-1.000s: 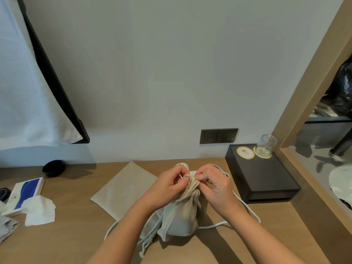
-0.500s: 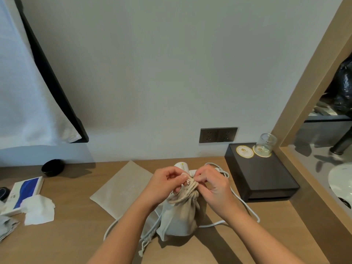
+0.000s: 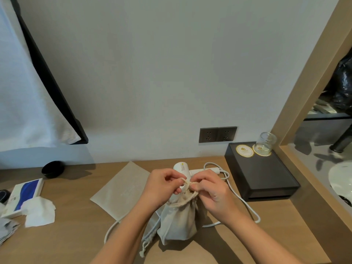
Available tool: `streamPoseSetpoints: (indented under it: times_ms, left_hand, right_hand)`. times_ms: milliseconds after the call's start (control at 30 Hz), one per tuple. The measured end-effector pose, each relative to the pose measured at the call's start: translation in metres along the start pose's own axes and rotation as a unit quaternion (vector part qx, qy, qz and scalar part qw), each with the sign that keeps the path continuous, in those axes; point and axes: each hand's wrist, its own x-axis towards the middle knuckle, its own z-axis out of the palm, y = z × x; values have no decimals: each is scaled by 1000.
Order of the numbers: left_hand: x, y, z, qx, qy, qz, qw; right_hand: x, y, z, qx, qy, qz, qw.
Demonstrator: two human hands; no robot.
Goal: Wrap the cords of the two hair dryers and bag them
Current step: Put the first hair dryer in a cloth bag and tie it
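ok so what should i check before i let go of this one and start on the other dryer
1. Knot finished: cannot tell. The left hand and right hand both pinch the drawstring.
2. Neck of the filled bag cinched: ok, it is gathered tight.
3. First dryer fully inside: cannot tell, the cloth hides it.
4. Second hair dryer within reach: ok, it lies just behind the hands.
5. Its cord wrapped: not ok, it trails loose over the desk.
6. Flat bag ready: ok, it lies on the desk beside the left hand.
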Motion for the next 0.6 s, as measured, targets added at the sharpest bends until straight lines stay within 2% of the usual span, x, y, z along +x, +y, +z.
streamPoseSetpoints:
  times_ms: [200,367,500,600]
  left_hand:
    - [4,-21,-13,9,68,-33,997]
    - [7,-34,-10,-2,102,-63,993]
    - [5,-30,-4,-88,107,-83,987]
    - [1,-21,2,-201,78,-112,970]
  right_hand:
    - [-12,-1,-3,13,10,-7,1000]
    - [-19,-1,2,29,-18,9,999]
    - [-19,1,1,39,-38,51,997]
    - [-15,-2,0,43,-50,62,996]
